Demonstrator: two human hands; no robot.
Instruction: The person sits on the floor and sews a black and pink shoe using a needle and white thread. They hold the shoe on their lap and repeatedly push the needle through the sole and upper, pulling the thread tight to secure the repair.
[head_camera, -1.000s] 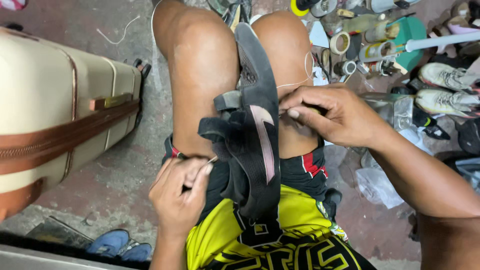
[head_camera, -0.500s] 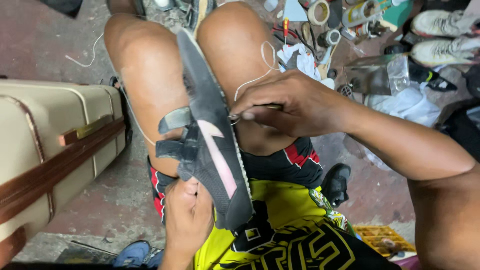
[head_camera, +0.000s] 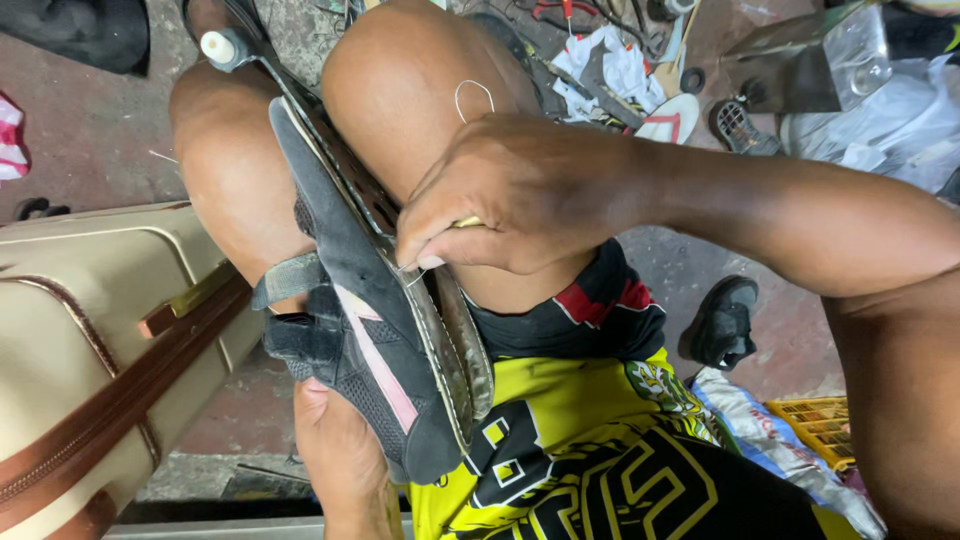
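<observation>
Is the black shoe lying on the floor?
No, the black shoe rests between the person's knees, held by the left hand from below.

Cobbler's workshop: shoe scraps (head_camera: 668, 118), tools (head_camera: 560, 12), floor clutter.

L hand (head_camera: 345, 455) mostly hidden under shoe (head_camera: 375, 330); suitcase (head_camera: 90, 340) cut off.

Beige suitcase (head_camera: 90, 350), small black shoe (head_camera: 722, 322)
</observation>
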